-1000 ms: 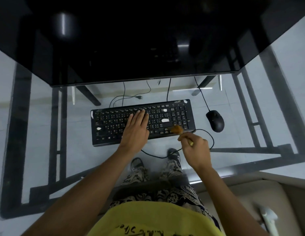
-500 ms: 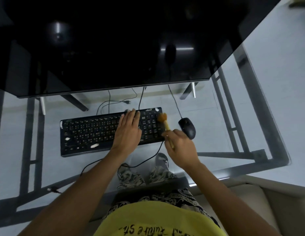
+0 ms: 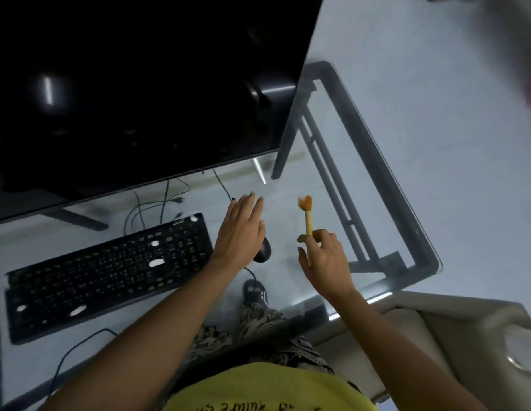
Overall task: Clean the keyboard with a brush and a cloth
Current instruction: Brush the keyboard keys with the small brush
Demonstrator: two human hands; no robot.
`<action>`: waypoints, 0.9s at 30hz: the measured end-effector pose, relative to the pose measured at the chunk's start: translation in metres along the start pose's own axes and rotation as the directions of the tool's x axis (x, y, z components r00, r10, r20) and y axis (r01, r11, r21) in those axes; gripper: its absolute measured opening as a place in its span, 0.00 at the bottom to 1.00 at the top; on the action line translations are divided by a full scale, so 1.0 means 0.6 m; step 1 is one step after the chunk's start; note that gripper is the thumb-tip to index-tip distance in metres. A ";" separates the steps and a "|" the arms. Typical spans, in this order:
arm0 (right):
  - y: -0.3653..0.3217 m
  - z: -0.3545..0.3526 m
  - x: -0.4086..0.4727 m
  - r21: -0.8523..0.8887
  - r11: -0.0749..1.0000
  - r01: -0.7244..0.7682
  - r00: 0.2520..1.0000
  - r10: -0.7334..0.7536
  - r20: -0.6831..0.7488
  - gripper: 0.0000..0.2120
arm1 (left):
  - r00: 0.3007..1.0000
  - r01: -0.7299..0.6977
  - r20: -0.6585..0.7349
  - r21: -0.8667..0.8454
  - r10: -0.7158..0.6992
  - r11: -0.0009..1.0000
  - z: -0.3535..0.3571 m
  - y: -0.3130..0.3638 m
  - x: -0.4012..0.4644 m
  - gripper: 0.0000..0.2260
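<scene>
Half a second ago the left hand (image 3: pixel 240 229) was laid flat on the keyboard (image 3: pixel 110 271) and the brush (image 3: pixel 307 213) was touching the keys at its right end. Now both are lifted off. The left hand is held in the air with its fingers spread and straight, above the mouse (image 3: pixel 262 251), and nothing is held in it. The brush is pinched by the thumb and fingers of the right hand (image 3: pixel 325 258) and is pointed up, with its orange bristles in the air, well apart from the keys. The view is also swung to the right, so the keyboard is now seen at the left part of the counter (image 3: pixel 288 200), near its front edge. The brushing looks paused or done, and a cloth may be looked for next, but no cloth is seen. The counter is made of glass, so the floor, some wires and a shoe can be seen through it. A big black screen (image 3: pixel 134 84) is stood along the back edge. Dark metal bars (image 3: pixel 377 179) are seen under the right corner. A pale seat (image 3: pixel 454 327) is beside the person on the right.
</scene>
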State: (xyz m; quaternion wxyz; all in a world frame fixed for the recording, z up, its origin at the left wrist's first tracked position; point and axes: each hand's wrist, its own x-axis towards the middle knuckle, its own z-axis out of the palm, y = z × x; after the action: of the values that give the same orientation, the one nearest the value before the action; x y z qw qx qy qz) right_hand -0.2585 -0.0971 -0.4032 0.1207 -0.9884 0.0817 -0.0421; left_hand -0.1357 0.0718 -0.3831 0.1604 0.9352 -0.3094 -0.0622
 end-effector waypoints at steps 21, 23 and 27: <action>0.114 0.052 -0.044 -0.075 0.951 -0.299 0.954 0.300 -0.010 0.18 | 0.948 -0.127 0.312 0.214 0.056 0.969 0.113 0.116 0.053 0.26; 0.113 0.049 -0.042 -0.083 0.949 -0.303 0.953 0.304 0.000 0.20 | 0.954 -0.116 0.297 0.212 0.049 0.970 0.102 0.115 0.053 0.26; 0.105 0.029 -0.027 -0.035 0.945 -0.326 0.945 0.326 0.000 0.22 | 0.970 -0.088 0.240 0.190 0.041 0.978 0.065 0.124 0.061 0.26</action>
State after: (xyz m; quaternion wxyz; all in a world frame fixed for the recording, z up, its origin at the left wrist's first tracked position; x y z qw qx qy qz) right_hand -0.2822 -0.1505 -0.4366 0.1092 -0.9634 0.2441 -0.0173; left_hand -0.1560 -0.0165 -0.3951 0.0301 0.9220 -0.3613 -0.1357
